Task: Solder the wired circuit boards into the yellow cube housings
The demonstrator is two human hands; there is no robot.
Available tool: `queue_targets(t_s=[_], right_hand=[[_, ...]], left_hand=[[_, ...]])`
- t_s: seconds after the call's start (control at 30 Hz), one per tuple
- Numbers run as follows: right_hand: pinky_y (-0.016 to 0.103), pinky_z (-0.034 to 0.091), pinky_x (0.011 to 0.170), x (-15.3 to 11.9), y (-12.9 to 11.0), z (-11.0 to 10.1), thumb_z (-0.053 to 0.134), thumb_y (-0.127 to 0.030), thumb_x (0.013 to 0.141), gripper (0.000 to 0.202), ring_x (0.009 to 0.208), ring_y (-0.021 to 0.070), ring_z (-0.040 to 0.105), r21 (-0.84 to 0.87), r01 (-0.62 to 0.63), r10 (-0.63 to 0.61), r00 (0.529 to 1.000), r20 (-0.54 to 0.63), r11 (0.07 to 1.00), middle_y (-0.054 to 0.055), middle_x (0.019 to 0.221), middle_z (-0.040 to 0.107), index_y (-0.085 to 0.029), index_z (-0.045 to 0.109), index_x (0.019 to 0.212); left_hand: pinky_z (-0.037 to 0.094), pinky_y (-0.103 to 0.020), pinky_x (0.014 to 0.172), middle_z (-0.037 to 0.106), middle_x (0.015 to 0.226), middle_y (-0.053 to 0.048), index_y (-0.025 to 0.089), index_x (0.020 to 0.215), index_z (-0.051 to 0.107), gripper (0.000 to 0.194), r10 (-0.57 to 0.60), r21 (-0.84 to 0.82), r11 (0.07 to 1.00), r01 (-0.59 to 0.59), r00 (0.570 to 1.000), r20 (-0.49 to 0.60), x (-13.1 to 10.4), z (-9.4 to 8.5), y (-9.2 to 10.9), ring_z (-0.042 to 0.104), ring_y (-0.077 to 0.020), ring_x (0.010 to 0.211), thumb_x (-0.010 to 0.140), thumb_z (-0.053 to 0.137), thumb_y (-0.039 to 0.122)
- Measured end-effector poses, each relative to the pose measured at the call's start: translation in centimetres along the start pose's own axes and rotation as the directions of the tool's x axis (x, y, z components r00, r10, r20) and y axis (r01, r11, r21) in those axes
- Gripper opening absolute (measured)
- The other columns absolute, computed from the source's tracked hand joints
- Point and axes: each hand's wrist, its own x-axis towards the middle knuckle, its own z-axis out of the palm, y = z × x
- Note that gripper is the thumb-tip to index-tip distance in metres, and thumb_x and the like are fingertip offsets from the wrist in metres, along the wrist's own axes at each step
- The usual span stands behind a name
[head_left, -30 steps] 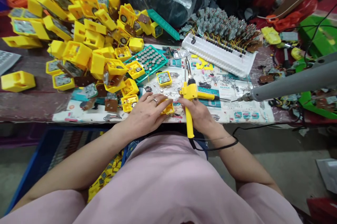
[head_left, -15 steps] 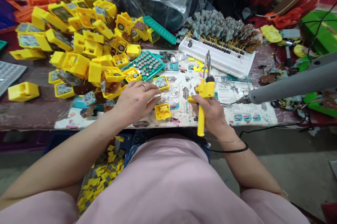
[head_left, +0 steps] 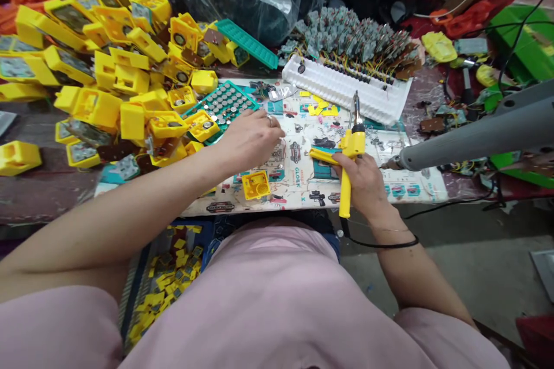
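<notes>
My right hand is wrapped round the handle of a yellow soldering gun, its metal tip pointing away from me. Over the printed sheet, my left hand is bent palm down with its fingers drawn together. What lies under those fingertips is hidden. Just below that hand, an open yellow plastic housing rests on the sheet. Behind the left hand sits a teal tray filled with round metal button cells.
Yellow housings are piled at left. A white ridged rack holds wired parts at the back. A grey tool with a metal tip reaches in from the right. Small yellow pieces lie in front of the rack.
My left hand has moved away from me and rightward, covering the spot where a second yellow housing showed. The soldering gun has shifted a little to the right. The view has shifted too.
</notes>
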Motion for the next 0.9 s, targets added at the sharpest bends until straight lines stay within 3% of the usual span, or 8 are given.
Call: queue_targets(t_s=[0.13, 0.27, 0.33, 0.4, 0.47, 0.53, 0.73, 0.9], right_hand=[[0.039, 0.055, 0.085, -0.1, -0.3, 0.1, 0.054, -0.023, 0.097, 0.024, 0.083, 0.0228, 0.062, -0.015, -0.023, 0.023, 0.999, -0.024, 1.0, 0.005, 0.08, 0.065, -0.023, 0.062, 0.12], [0.039, 0.055, 0.083, 0.1, -0.7, 0.0, 0.058, -0.025, 0.096, 0.025, 0.086, 0.024, 0.063, -0.024, -0.004, 0.003, 0.998, -0.059, 1.0, 0.007, 0.082, 0.067, -0.022, 0.061, 0.12], [0.04, 0.056, 0.083, 0.2, -0.9, -0.1, 0.058, -0.024, 0.096, 0.026, 0.086, 0.0245, 0.064, -0.004, -0.006, 0.006, 0.998, -0.067, 1.0, 0.007, 0.081, 0.068, -0.021, 0.061, 0.121], [0.041, 0.057, 0.085, 0.3, -1.0, -0.3, 0.057, -0.023, 0.096, 0.026, 0.087, 0.0245, 0.067, 0.051, -0.032, 0.035, 0.997, -0.07, 0.998, 0.006, 0.083, 0.07, -0.023, 0.06, 0.122], [0.041, 0.059, 0.088, 0.6, -1.5, -0.5, 0.057, -0.021, 0.096, 0.026, 0.095, 0.024, 0.071, 0.151, -0.061, 0.074, 0.994, -0.085, 0.987, 0.007, 0.096, 0.074, -0.024, 0.059, 0.122], [0.038, 0.061, 0.09, 1.3, -2.2, -0.7, 0.057, -0.021, 0.097, 0.027, 0.102, 0.022, 0.072, 0.27, -0.076, 0.112, 0.986, -0.121, 0.96, 0.007, 0.109, 0.075, -0.025, 0.056, 0.123], [0.032, 0.065, 0.085, 4.4, -4.9, -1.2, 0.061, -0.028, 0.097, 0.022, 0.1, 0.0188, 0.075, 0.473, -0.154, 0.255, 0.954, -0.158, 0.867, 0.003, 0.109, 0.075, -0.024, 0.054, 0.118], [0.03, 0.065, 0.08, 5.4, -6.6, -1.6, 0.058, -0.029, 0.099, 0.026, 0.094, 0.0184, 0.076, 0.538, -0.107, 0.217, 0.965, -0.146, 0.836, 0.003, 0.11, 0.074, -0.025, 0.051, 0.124]], left_hand=[[0.047, -0.042, 0.091, 0.073, 0.11, -0.012, 0.016, 0.103, 0.073, 0.03, -0.005, 0.167, 0.986, -0.015, 0.993, 0.119, 3.8, 1.0, 0.8, 0.063, -0.0298, 0.109, 0.091, 0.046, 0.017], [0.049, -0.041, 0.089, 0.072, 0.107, -0.015, 0.013, 0.104, 0.073, 0.029, -0.063, 0.109, 0.993, 0.047, 0.987, 0.145, 6.3, 1.6, 0.9, 0.063, -0.0305, 0.111, 0.092, 0.046, 0.015], [0.051, -0.04, 0.086, 0.073, 0.103, -0.014, 0.013, 0.099, 0.074, 0.026, -0.12, -0.014, 0.992, 0.123, 0.984, 0.132, 6.7, 1.4, 0.5, 0.066, -0.029, 0.106, 0.09, 0.05, 0.016], [0.053, -0.037, 0.078, 0.075, 0.096, -0.012, 0.013, 0.097, 0.074, 0.023, -0.167, -0.26, 0.944, 0.203, 0.974, 0.155, 6.5, 1.0, 0.1, 0.069, -0.0244, 0.092, 0.09, 0.054, 0.02], [0.054, -0.034, 0.066, 0.075, 0.087, -0.012, 0.012, 0.097, 0.074, 0.025, -0.149, -0.505, 0.828, 0.243, 0.964, 0.219, 5.8, 0.5, -0.2, 0.069, -0.0192, 0.076, 0.092, 0.054, 0.025], [0.053, -0.033, 0.059, 0.075, 0.083, -0.012, 0.012, 0.1, 0.074, 0.029, -0.1, -0.621, 0.743, 0.248, 0.959, 0.264, 4.8, 0.0, -0.1, 0.068, -0.017, 0.069, 0.095, 0.051, 0.029], [0.056, -0.036, 0.065, 0.073, 0.077, -0.008, 0.013, 0.103, 0.074, 0.031, -0.103, -0.619, 0.741, 0.259, 0.955, 0.277, 2.2, -1.3, 2.3, 0.071, -0.019, 0.077, 0.097, 0.054, 0.036], [0.057, -0.038, 0.068, 0.071, 0.076, -0.005, 0.014, 0.1, 0.071, 0.023, -0.154, -0.687, 0.652, 0.321, 0.943, 0.294, 0.2, -1.7, 3.4, 0.072, -0.0201, 0.076, 0.092, 0.063, 0.034]])
